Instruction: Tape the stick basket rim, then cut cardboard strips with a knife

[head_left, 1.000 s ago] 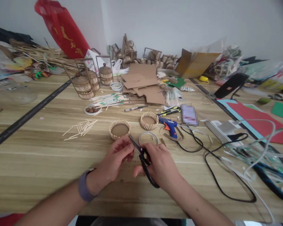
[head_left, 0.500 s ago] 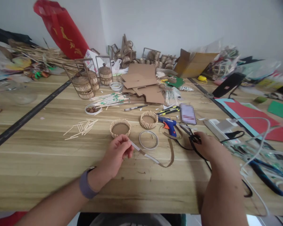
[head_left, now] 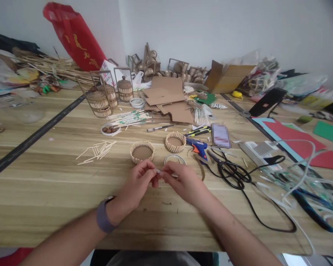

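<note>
Loose sticks: scattered in a small heap on the wooden table.
Dish of brown balls: placed behind the sticks, toward the back of the table.
Left hand: held above the table, a purple-grey band worn at its wrist; the pale strip is pinched between thumb and fingers.
Left stick-walled ring: set just beyond the left fingertips, its brown base seen inside.
Pale strip: suspended between the two hands, just in front of the left ring; it is mostly covered by fingers, so whether the brown curl past the right hand belongs to it cannot be told.
Right stick-walled ring: placed farther back.
White hoop: partly hidden behind the right hand.
Right hand: brought close to the left, the strip gripped by its fingertips.
Glue gun: laid beside the right ring.
Scissors: laid down by the black cable, untouched by either hand.
</note>
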